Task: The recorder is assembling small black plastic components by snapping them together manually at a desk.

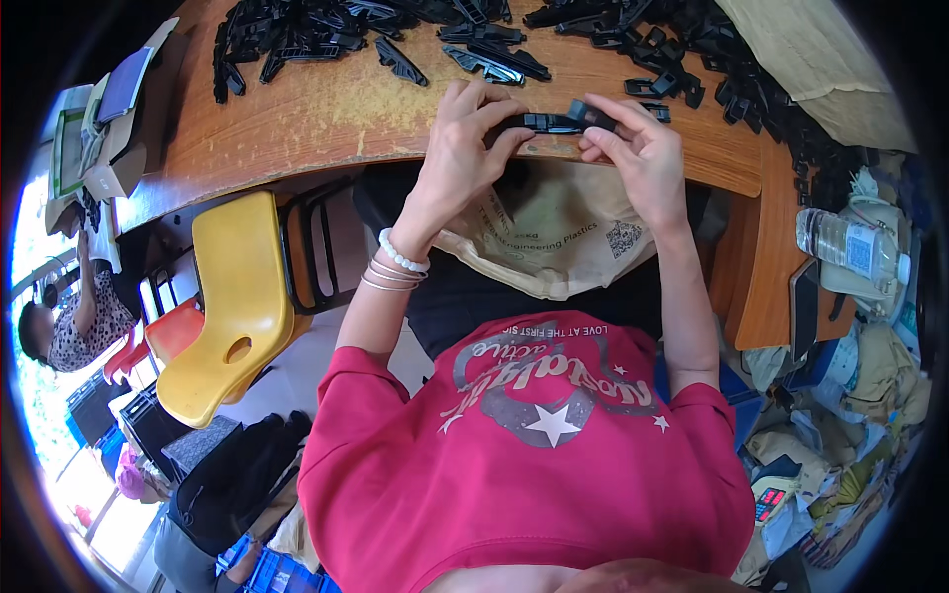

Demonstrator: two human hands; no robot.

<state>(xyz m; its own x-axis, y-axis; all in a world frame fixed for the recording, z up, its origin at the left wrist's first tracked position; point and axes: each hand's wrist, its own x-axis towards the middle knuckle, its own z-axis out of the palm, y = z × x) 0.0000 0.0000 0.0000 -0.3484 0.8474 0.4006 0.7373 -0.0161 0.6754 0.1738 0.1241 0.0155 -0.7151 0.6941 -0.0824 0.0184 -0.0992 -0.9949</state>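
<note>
My left hand (465, 133) is closed on one end of a long black plastic part (550, 123), pinched between thumb and fingers just over the table's near edge. At the part's other end, my right hand (641, 148) pinches a small black plastic piece (590, 116). The two pieces meet there; I cannot tell whether they are joined. Beneath both hands a tan paper sack (534, 262) hangs open at my lap. Farther back on the table lie a heap of long black plastic parts (297, 40) and, to the right, smaller black plastic pieces (657, 59).
The wooden table (326, 128) has a worn edge. A yellow chair (237, 287) stands left, with a person (84, 316) beyond it. On the right are a clear plastic bottle (852, 247), a dark phone (805, 306) and crumpled bags (840, 445). A cardboard box (124, 163) sits far left.
</note>
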